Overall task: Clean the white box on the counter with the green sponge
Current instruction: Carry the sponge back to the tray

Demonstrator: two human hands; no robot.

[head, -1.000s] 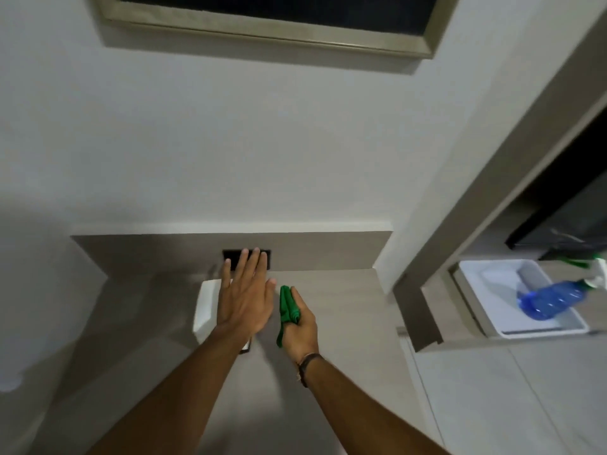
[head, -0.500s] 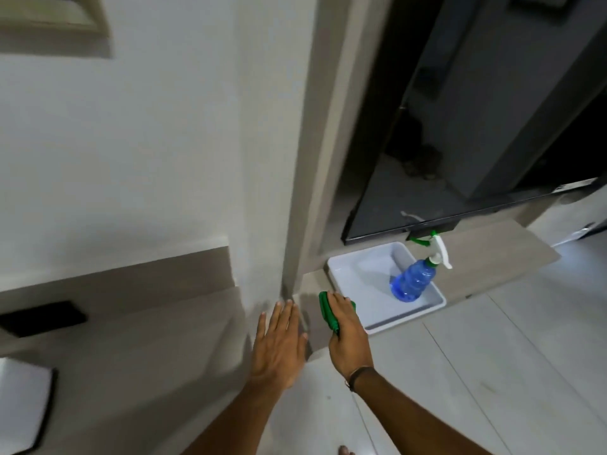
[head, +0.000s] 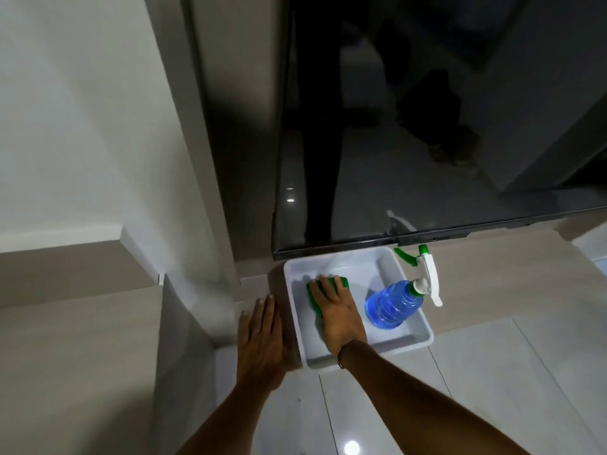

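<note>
Right hand [head: 338,315] flat, pressing green sponge [head: 343,281] onto white box [head: 415,343] floor, left half — spray bottle [head: 394,303] close right. Left hand [head: 261,336] open, empty, flat on desk [head: 492,274] beside box's left wall.

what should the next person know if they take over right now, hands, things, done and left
Right hand: inside the white box, pressing the green sponge flat on its floor, far left part.
Left hand: flat and open on the counter, against the box's left wall, holding nothing.
Blue spray bottle: inside the box at its right side, tilted, nozzle out over the right rim.
Done: sponge brought into the box, in contact.
Left: wipe the floor and walls; the bottle likely needs moving to reach under it.
</note>
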